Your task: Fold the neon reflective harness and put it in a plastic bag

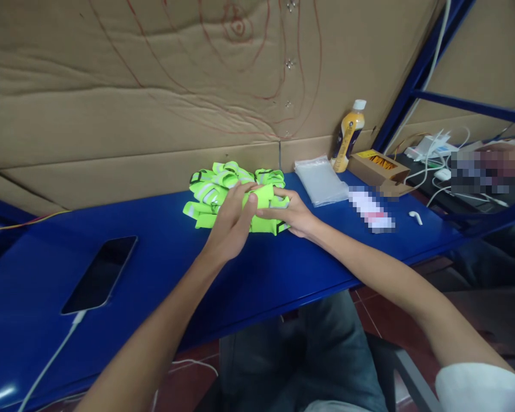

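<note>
A pile of neon-green reflective straps (pixel 217 186) with grey bands lies on the blue table (pixel 163 252) against the cardboard wall. My left hand (pixel 232 220) rests on the front of the pile, fingers curled around one strap. My right hand (pixel 294 213) grips the same folded green strap (pixel 266 197) from the right side, thumb on top. Both hands meet over this strap at the pile's near edge.
A phone (pixel 100 273) on a white cable lies at the left. A stack of clear plastic bags (pixel 321 180), a yellow drink bottle (pixel 349 137), an open cardboard box (pixel 375 166) and a white earbud (pixel 416 217) sit to the right. Cables and chargers lie further right.
</note>
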`<state>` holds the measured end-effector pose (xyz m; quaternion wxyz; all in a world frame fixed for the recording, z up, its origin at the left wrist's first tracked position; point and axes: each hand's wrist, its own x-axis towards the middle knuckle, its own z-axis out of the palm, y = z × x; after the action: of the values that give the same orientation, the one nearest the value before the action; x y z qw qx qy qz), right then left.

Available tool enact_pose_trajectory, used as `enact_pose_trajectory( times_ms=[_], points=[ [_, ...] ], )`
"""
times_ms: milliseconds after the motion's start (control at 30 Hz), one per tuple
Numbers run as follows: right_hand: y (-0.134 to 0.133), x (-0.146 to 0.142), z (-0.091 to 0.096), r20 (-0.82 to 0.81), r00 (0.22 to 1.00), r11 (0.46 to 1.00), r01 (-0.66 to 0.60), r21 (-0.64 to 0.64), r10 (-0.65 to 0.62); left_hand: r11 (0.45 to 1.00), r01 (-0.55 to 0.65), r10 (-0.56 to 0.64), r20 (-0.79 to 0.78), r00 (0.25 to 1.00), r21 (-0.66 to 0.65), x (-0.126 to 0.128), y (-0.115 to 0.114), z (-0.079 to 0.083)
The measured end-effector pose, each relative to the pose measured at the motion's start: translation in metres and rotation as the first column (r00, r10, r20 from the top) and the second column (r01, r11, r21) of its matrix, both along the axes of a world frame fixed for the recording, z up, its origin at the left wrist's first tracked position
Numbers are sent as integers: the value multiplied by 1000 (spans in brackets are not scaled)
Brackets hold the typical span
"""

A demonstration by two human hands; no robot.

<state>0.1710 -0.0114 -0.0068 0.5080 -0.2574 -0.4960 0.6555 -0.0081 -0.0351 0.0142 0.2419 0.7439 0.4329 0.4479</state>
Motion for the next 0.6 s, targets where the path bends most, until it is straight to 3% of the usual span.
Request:
enact_pose_trajectory(
  times_ms=[100, 167, 267, 333, 400, 467, 533, 600],
  points=[
    [4, 1, 1, 33, 999, 1000, -1, 32, 0, 991, -75, 84, -81, 993, 114, 0, 2, -4],
    [10, 6, 5, 59, 997, 996, 49, 70, -53, 967, -140, 155, -52, 987, 212, -1, 3, -5],
    [29, 27, 17, 40, 962, 953, 260, 153, -269, 847, -361, 334, 137, 932, 391, 5, 8, 2],
    [47, 51, 26, -21, 884, 859, 460, 223, -468, 823, -395, 370, 142, 918, 409, 20, 18, 10],
    [66, 81, 32, -114, 762, 716, 641, 278, -638, 918, -264, 300, -83, 950, 297, 48, 37, 19],
    [84, 111, 34, -170, 652, 593, 749, 296, -739, 979, -183, 203, -377, 904, 88, 88, 59, 25],
    [96, 134, 31, -205, 573, 516, 813, 271, -794, 970, -234, 166, -539, 826, -59, 132, 80, 24],
    [102, 149, 26, -239, 529, 481, 845, 232, -814, 955, -274, 165, -563, 810, -114, 169, 95, 18]
  ],
)
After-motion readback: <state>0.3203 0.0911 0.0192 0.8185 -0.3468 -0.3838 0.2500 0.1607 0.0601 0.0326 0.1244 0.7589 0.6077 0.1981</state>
